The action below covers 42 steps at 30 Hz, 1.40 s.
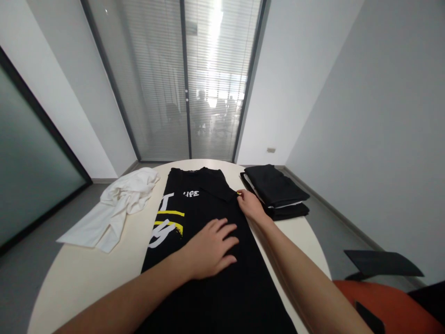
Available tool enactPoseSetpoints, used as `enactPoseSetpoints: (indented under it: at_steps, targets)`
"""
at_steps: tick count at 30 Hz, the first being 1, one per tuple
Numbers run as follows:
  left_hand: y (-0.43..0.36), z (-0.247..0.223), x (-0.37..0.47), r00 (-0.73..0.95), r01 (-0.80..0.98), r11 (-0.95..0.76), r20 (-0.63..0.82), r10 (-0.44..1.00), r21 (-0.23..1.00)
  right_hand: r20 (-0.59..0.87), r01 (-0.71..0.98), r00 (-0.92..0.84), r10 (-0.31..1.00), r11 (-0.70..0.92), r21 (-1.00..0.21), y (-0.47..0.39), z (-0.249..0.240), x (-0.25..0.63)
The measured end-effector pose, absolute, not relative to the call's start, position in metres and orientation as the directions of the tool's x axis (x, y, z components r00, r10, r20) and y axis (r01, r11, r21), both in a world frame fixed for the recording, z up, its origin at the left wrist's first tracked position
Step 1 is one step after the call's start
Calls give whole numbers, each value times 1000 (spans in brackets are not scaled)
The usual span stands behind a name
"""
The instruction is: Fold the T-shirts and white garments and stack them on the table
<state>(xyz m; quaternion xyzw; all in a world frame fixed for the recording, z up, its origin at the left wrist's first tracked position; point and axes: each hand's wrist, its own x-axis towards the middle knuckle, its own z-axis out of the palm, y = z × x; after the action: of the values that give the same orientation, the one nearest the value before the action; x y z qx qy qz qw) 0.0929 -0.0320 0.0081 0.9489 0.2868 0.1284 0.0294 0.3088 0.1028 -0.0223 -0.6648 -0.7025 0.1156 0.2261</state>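
Observation:
A black T-shirt (205, 208) with white and yellow print lies lengthwise on the table in front of me. Its left edge cuts through the print, as if that side is tucked under. My left hand (212, 250) rests palm down on the middle of the shirt, fingers spread. At the shirt's right edge, the fingers of my right hand (249, 205) pinch the end of the short sleeve (222, 189), where a small bit of yellow shows. The near end of the shirt runs out of view at the bottom.
A crumpled white garment (121, 204) lies at the table's left, partly over its edge. Folded dark garments (274, 188) are stacked at the right, close to my right hand. An orange chair (385, 301) with a black armrest stands right of the round pale table (83, 278).

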Motion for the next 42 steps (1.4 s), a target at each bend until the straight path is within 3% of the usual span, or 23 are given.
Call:
enactPoseSetpoints:
  at_steps: [4, 7, 9, 13, 20, 29, 36, 42]
  targets:
    - [15, -1, 42, 472, 867, -498, 275, 837, 29, 98, 887, 90, 991, -35, -461, 104, -18, 300]
    - [47, -17, -3, 199, 975, -221, 320, 926, 35, 58, 893, 148, 987, -108, -437, 108, -17, 294]
    - [60, -30, -26, 112, 989, -135, 276, 955, 66, 43, 902, 162, 986, -130, -412, 111, -17, 293]
    - [70, -49, -40, 125, 982, -138, 106, 987, 126, 16, 920, 144, 989, -128, -370, 117, -16, 296]
    - [70, -49, -30, 179, 969, -195, 114, 977, 153, 30, 947, 149, 988, -134, -293, 115, -15, 295]
    - [68, -47, -33, 252, 950, -278, 179, 951, 143, 185, 827, 150, 971, -20, -562, 116, -10, 288]
    - [68, -49, -35, 279, 942, -303, 167, 946, 143, 251, 846, 102, 963, 48, -530, 108, 21, 257]
    - [66, -47, -34, 279, 942, -305, 176, 944, 140, 248, 828, -105, 963, 222, -514, 91, 35, 209]
